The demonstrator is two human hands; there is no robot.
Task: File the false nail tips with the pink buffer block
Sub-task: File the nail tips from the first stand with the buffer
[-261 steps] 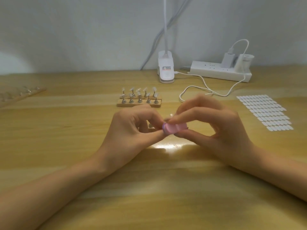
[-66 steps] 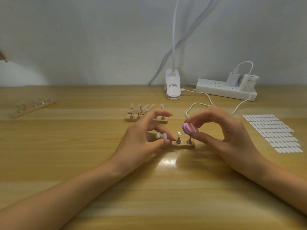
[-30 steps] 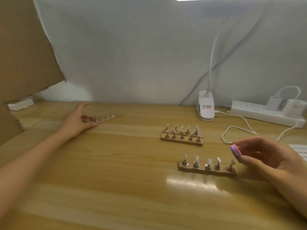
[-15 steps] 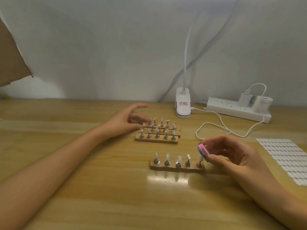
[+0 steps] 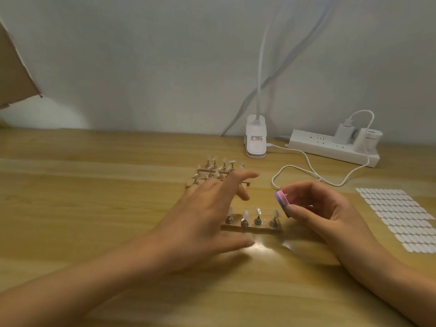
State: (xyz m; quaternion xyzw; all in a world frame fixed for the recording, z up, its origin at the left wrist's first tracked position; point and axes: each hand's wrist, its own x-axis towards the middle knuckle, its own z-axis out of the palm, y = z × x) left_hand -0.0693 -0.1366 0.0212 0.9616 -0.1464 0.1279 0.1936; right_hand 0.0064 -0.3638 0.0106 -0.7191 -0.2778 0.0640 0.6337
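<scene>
Two hands work above the wooden desk (image 5: 94,232). Nearest, the left hand (image 5: 203,218), fingers spread and holding nothing, hangs over the near nail stand (image 5: 253,226), hiding its left end. The right hand (image 5: 328,215) pinches the pink buffer block (image 5: 282,199) just beyond the stand's right end. Farther back, motion-blurred, perhaps two more stands (image 5: 217,173). A careless left-hand sweep could topple the upright false nail tips (image 5: 258,212).

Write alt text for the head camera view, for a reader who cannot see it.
A right hand pinches a pink buffer block above a wooden strip of false nail tips on a wooden table. The open left hand reaches over that strip; more tip holders stand behind.
</scene>
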